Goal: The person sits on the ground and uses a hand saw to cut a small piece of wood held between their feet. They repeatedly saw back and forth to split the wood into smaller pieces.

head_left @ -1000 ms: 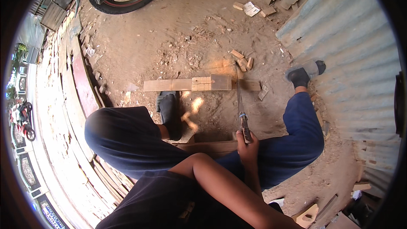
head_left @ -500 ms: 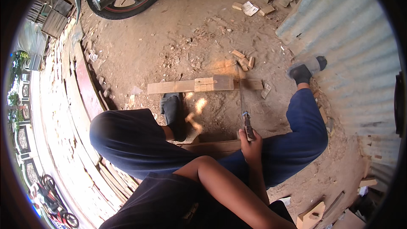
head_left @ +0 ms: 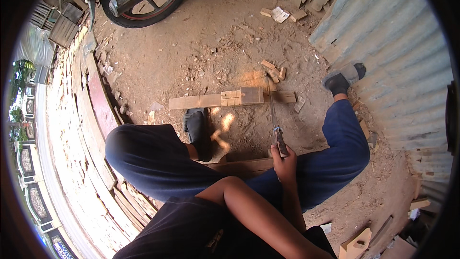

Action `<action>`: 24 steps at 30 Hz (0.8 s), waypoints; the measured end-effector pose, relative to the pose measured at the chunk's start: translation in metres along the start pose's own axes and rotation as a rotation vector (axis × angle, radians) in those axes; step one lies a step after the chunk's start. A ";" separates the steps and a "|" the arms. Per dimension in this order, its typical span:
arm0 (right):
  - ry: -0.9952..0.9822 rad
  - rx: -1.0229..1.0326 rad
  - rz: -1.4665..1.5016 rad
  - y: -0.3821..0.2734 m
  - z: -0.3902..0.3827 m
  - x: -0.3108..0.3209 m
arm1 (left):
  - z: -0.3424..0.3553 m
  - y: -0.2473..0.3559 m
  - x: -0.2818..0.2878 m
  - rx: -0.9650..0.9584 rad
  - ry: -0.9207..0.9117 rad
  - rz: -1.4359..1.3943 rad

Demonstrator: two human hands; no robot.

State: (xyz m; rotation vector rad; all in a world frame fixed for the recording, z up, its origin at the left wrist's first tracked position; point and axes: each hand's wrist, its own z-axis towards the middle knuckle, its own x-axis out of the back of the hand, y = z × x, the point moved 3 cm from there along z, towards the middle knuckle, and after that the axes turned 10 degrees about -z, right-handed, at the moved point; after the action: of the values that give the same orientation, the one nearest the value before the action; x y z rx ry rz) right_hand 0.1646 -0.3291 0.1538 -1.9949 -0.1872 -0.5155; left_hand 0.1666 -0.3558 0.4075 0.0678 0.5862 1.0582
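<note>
Weathered planks (head_left: 96, 98) lined the left side, with a motorcycle wheel (head_left: 143, 0) standing beyond them. Next came the person's left foot (head_left: 199, 129), dark-socked, just below a long, flat board (head_left: 184, 102) set crosswise above the dirt ground. The left forearm (head_left: 263, 220) slanted toward the lower edge; its grip was out of view, so I could not tell its state.

Over the board's middle sat a shorter wooden block (head_left: 252, 95), lined into small sections at its left. The board looked stiff, dry and fairly light, apt to shift or splinter at a thin edge; its bare left length offered the best hold.

Immediately right of the block, a saw (head_left: 276, 130) crossed the board, its narrow blade pointing away from the person. The right grip (head_left: 286, 163) was closed around the dark handle, the sensible place to hold it: the blade seemed light and springy, likely to bend if pushed sideways. Small offcuts (head_left: 274, 73) lay near the tip. Farther right, the other foot (head_left: 338, 84) stood beside corrugated metal sheeting (head_left: 393, 57).
</note>
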 end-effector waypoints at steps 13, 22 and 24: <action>0.029 0.038 0.000 -0.004 -0.001 0.003 | -0.001 -0.007 -0.003 0.075 -0.020 0.017; 0.024 0.032 -0.052 0.003 0.000 0.005 | -0.011 0.017 0.034 0.575 -0.133 0.395; -0.017 0.407 -0.167 0.007 -0.002 0.019 | -0.037 0.040 0.072 0.918 -0.162 0.728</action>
State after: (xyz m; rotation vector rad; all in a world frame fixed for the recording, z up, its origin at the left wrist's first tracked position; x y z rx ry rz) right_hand 0.1840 -0.3362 0.1572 -1.5939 -0.4374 -0.5198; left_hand 0.1420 -0.2838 0.3594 1.2349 0.8881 1.3753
